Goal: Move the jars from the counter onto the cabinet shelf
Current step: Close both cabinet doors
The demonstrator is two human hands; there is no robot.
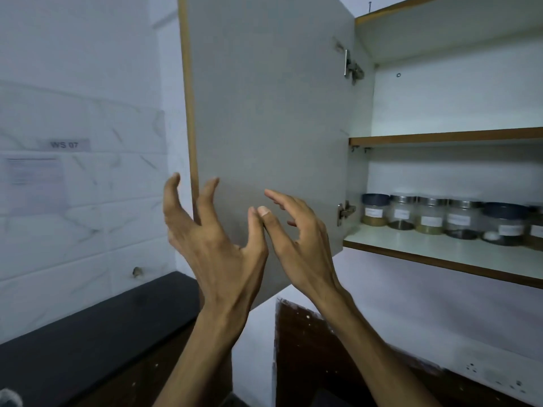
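Jars [452,218]: I see a row standing upright at right of frame, on the lower shelf [435,248] of the open cabinet; long axes vertical, lids up.
Handling: I judge them rigid, smooth, slippery, light given little fill; hold round the body below the lid.
Left hand [211,230]: grip wide, empty, fingers straddling the door [264,113] edge.
Right hand [296,230]: grip wide, empty.
Bench [88,342]: lower left, no jars visible.
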